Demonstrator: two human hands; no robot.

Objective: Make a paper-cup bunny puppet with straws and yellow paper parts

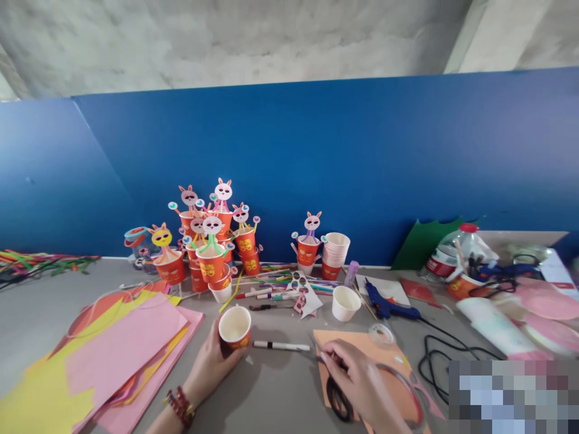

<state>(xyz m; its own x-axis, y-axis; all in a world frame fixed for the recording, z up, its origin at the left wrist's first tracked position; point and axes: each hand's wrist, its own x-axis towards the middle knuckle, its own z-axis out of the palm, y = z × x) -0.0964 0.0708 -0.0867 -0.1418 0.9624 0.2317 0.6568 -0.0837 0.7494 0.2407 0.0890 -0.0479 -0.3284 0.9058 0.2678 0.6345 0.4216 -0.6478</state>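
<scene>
My left hand point(220, 352) is wrapped round a red paper cup point(235, 327) with a white inside, its mouth tilted toward me. My right hand point(347, 372) is closed on black-handled scissors point(338, 405), whose blades point left. Under that hand lies a sheet of orange paper point(330, 339). Between the two hands is a white marker pen point(283, 346) with a black band. Behind it stands a small white paper cup point(346, 303), apart from both hands. The scissors are partly hidden by my fingers.
Decorated red cups with rabbit faces point(211, 265) stand stacked at the back left. Coloured paper sheets point(131, 343) lie at left. A cup stack point(335, 253), a blue glue gun point(391, 308) with a black cord, a tape roll point(381, 334) and a plastic bottle point(446, 256) are at right.
</scene>
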